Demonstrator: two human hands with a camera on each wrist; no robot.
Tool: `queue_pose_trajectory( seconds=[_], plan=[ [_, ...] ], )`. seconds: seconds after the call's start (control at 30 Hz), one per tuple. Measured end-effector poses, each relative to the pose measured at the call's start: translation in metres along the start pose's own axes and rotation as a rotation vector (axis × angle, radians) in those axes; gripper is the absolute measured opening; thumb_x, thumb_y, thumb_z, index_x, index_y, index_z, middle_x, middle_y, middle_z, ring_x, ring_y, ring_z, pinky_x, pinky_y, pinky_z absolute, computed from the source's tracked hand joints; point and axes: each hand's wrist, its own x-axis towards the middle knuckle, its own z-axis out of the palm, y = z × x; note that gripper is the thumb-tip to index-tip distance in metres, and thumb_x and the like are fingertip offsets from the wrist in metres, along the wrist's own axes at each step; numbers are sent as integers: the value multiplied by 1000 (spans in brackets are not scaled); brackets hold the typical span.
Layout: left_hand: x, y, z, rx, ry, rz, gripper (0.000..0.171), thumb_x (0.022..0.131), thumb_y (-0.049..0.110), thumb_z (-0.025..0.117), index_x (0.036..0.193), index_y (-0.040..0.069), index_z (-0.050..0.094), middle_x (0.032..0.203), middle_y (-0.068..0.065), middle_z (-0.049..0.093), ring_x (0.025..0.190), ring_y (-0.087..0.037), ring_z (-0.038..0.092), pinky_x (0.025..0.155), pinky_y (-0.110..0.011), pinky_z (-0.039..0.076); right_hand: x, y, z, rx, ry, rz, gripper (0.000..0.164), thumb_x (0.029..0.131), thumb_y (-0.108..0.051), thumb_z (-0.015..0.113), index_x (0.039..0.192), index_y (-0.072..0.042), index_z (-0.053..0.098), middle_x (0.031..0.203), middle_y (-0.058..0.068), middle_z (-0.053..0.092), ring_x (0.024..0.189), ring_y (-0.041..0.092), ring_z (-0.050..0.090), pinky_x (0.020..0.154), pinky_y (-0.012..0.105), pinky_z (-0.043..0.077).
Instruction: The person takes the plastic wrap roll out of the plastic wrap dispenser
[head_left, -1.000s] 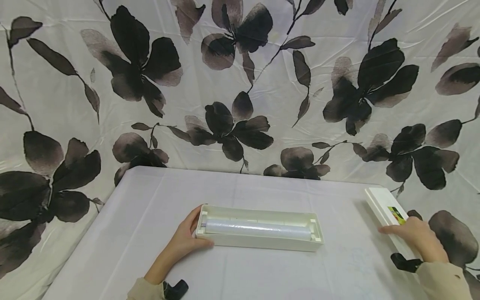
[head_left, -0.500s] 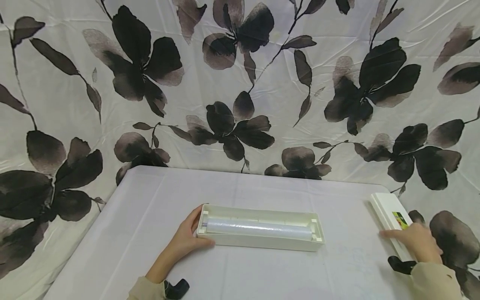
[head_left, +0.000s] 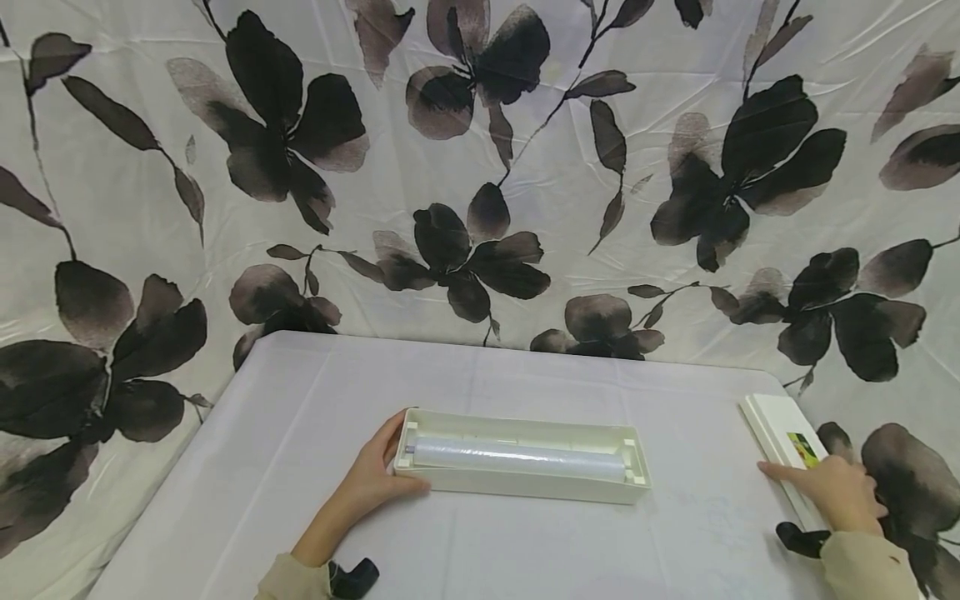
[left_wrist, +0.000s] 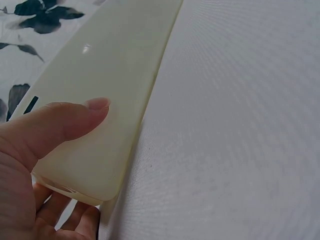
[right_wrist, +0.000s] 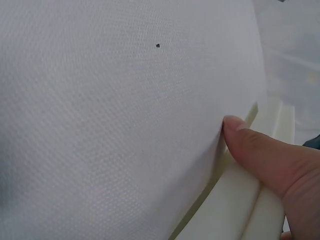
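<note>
A long cream plastic box (head_left: 525, 490) lies lengthwise mid-table with its top uncovered. Inside it rests a roll of cling film (head_left: 517, 457), its ends between the box's end fittings. My left hand (head_left: 375, 475) grips the box's left end, thumb along the near wall and fingers behind; in the left wrist view the thumb (left_wrist: 75, 120) lies flat on the box wall (left_wrist: 120, 60). Far to the right, my right hand (head_left: 836, 492) holds the long white lid (head_left: 768, 421), which bears a colourful label. The right wrist view shows the thumb (right_wrist: 260, 152) over the lid's edge (right_wrist: 225, 200).
A white cloth covers the table (head_left: 337, 375). Behind it hangs a pale curtain (head_left: 570, 167) printed with dark flowers. The lid lies along the table's right edge. Dark straps (head_left: 352, 579) sit at both wrists.
My right hand and the lid have shifted slightly towards me, the lid's far end moving a little to the right and nearer. The left hand and the box have stayed put.
</note>
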Motion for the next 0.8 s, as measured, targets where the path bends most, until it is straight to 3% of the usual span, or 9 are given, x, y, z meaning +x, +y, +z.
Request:
queue_pose_trajectory(
  seconds=[0.37,0.8],
  plan=[
    [0,-1,0,20,12,18,114,60,8,94,154,7,30,153,-16,39,142,-35,36,106,-19,34,3,2,4,20,-6,-8,138,67,-81,67,138,25,17,130,50,18,129,68,16,102,78,20],
    [0,1,1,4,8,2,114,60,6,94,154,6,30,154,-17,37,143,-34,34,106,-18,34,3,2,4,18,8,-12,135,69,-81,66,137,26,19,129,50,21,128,66,19,102,78,21]
  ],
)
